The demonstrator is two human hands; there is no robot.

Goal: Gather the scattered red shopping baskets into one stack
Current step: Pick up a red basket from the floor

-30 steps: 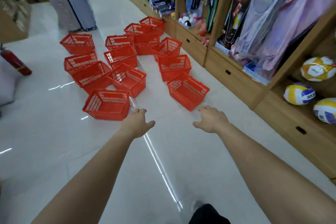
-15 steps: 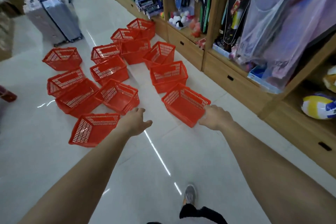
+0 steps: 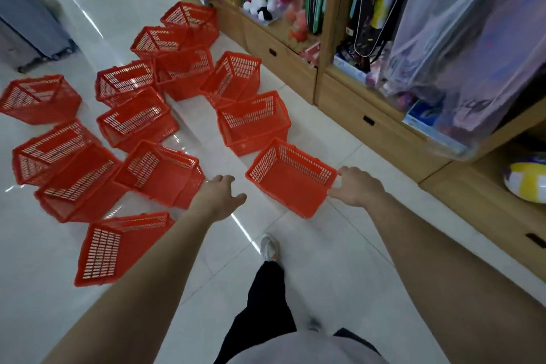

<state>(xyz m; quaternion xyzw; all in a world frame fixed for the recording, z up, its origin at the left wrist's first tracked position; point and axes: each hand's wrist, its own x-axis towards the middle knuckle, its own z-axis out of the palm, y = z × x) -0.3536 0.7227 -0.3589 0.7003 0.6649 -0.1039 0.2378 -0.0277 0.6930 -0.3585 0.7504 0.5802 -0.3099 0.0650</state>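
Glossy pale tile floor [image 3: 325, 281] runs along wooden shelving [image 3: 369, 127] stocked with rackets and toys. Out from the shelving's base, red baskets [image 3: 136, 118] sit scattered singly on the floor, none nested. They are open-topped plastic tubs with slotted lattice walls, solid bottoms and sides that taper downward, some upright and some tipped. The nearest basket [image 3: 291, 180] lies just off the shelving's drawer fronts, turned cornerwise. The right hand [image 3: 356, 186] pinches its rim at the corner facing the shelving. The left hand [image 3: 220, 198] hovers farther from the shelving, fingers loosely spread, holding nothing.
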